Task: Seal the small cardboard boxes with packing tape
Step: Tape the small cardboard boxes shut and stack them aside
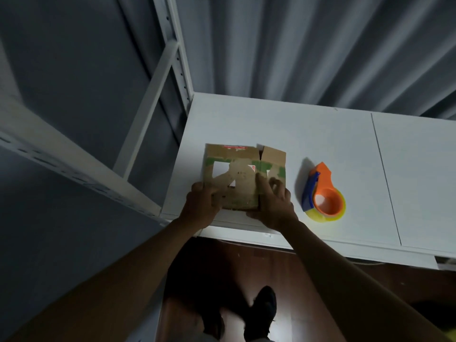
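Cardboard box (243, 175) near table (320, 134) edge | both hands grip (dispenser (322, 193) beside)

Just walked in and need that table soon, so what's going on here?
A person is holding a small cardboard box on the white table, left hand gripping its near left corner, right hand holding its right side. The top seam looks untaped. The orange tape dispenser lies untouched to the right.
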